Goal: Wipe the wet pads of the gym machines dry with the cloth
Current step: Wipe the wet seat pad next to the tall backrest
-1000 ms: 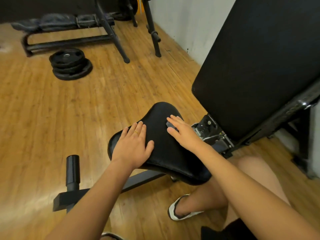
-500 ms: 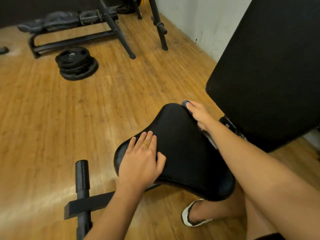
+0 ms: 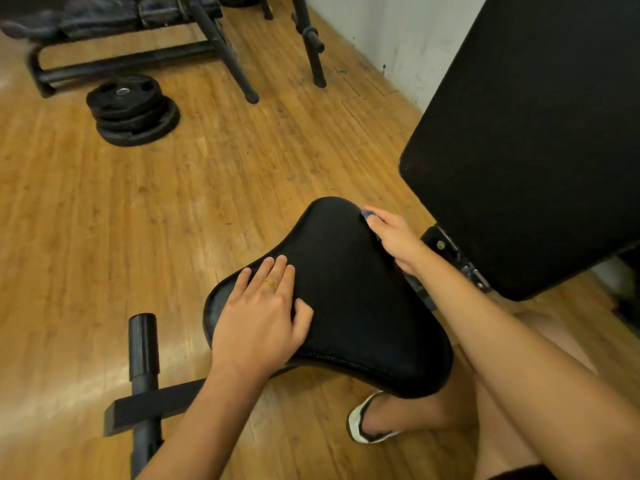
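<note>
A black saddle-shaped seat pad (image 3: 346,299) fills the middle of the head view. My left hand (image 3: 259,317) lies flat on its near left part, fingers straight, a ring on one finger. At the pad's far right rim, my right hand (image 3: 398,237) curls over the edge and holds a grey cloth (image 3: 366,213) against it. Only a small corner of the cloth shows past my fingertips. The large black back pad (image 3: 536,133) rises tilted just to the right of that hand.
A black frame bar with an upright roller post (image 3: 142,344) lies on the wooden floor at the near left. Stacked weight plates (image 3: 131,109), a bench (image 3: 104,15) and rack legs (image 3: 239,74) stand at the back. My bent leg and sandalled foot (image 3: 363,427) are under the seat.
My right hand slid with the cloth from the top of the seat pad to its far right rim. My left hand stayed flat on the pad.
</note>
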`<action>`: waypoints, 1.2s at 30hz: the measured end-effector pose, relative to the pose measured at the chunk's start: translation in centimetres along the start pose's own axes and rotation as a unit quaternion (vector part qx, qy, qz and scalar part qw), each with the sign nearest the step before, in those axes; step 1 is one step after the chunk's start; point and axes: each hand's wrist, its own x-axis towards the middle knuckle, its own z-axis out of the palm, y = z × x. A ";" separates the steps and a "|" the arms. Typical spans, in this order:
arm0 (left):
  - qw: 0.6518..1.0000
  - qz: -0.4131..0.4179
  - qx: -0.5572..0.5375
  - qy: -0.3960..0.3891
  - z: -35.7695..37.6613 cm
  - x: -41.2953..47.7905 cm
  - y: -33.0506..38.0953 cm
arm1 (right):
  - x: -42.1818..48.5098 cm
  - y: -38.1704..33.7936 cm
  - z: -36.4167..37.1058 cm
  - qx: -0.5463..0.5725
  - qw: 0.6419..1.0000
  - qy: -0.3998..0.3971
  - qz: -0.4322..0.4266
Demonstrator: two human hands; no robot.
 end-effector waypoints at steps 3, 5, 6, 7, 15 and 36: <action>1.000 -0.002 0.004 0.000 -0.2 0.0 0.2 | 0.5 -0.4 0.3 0.003 1.000 0.009 0.002; 1.000 -0.003 0.007 -0.002 -0.3 0.0 0.2 | -0.5 0.0 0.0 0.026 1.000 0.006 0.014; 1.000 -0.003 0.008 -0.003 -0.3 0.0 0.2 | -1.4 0.3 -0.4 0.028 0.999 -0.001 0.021; 1.000 -0.003 0.008 -0.002 -0.3 0.1 0.2 | -2.4 0.9 -0.8 0.033 0.999 -0.012 0.029; 1.000 0.000 0.007 0.009 0.0 0.1 0.0 | -2.4 2.1 -1.4 0.053 0.998 -0.016 0.032; 1.000 0.005 -0.010 -0.008 -0.2 -0.2 0.0 | -10.3 2.8 -2.8 -0.010 0.999 0.013 0.038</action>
